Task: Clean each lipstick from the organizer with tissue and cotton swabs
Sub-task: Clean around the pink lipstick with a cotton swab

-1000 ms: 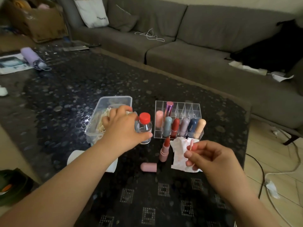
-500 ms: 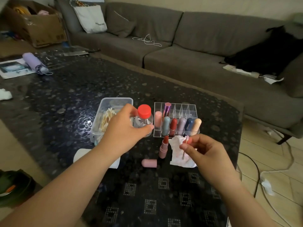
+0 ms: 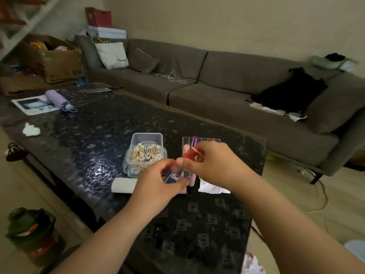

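Note:
My left hand (image 3: pixel 158 182) grips a small clear bottle (image 3: pixel 180 172) lifted above the dark table. My right hand (image 3: pixel 215 165) pinches the bottle's red cap (image 3: pixel 188 156); a cotton swab seems to stick out between its fingers. Behind my hands stands the clear lipstick organizer (image 3: pixel 205 139), mostly hidden, with a purple lipstick (image 3: pixel 194 140) showing. A pink lipstick (image 3: pixel 192 179) and a stained tissue (image 3: pixel 212 187) lie under my hands. Left of them is a clear box of cotton swabs (image 3: pixel 146 153).
A tissue roll (image 3: pixel 123 185) lies by the swab box. A crumpled tissue (image 3: pixel 31 129), a purple umbrella (image 3: pixel 58 100) and a paper lie at the table's far left. A grey sofa (image 3: pixel 217 91) runs behind. A dark green bottle (image 3: pixel 31 234) stands on the floor, left.
My left hand lifted the bottle toward me. My right hand came up from the tissue to the red cap. The camera tilted up and to the left.

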`<action>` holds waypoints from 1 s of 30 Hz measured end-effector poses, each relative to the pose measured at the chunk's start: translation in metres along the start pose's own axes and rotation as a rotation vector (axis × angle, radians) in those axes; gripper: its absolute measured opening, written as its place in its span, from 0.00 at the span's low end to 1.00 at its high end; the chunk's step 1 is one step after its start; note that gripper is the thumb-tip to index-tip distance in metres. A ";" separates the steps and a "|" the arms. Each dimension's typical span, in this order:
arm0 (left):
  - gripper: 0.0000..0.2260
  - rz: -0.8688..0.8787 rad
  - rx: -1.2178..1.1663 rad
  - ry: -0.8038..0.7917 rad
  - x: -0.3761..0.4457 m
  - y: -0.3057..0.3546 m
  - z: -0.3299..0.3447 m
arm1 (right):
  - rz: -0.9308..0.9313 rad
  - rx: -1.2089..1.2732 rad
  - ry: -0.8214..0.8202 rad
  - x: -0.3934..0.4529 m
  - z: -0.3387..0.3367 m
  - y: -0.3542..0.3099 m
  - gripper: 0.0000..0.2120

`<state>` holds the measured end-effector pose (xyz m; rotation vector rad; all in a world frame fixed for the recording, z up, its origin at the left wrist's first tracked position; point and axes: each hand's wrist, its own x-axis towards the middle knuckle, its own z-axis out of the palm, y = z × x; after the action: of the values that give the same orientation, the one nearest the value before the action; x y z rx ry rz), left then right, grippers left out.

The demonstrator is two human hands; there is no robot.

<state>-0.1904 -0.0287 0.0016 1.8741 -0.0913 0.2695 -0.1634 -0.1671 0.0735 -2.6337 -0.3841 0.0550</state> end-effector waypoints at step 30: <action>0.12 -0.108 -0.068 -0.179 0.029 0.005 -0.007 | -0.194 -0.242 -0.144 0.043 -0.030 0.004 0.22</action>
<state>-0.1644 -0.0214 0.0148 1.8257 -0.1193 0.0243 -0.1180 -0.1720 0.0998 -2.8226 -0.7356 0.1433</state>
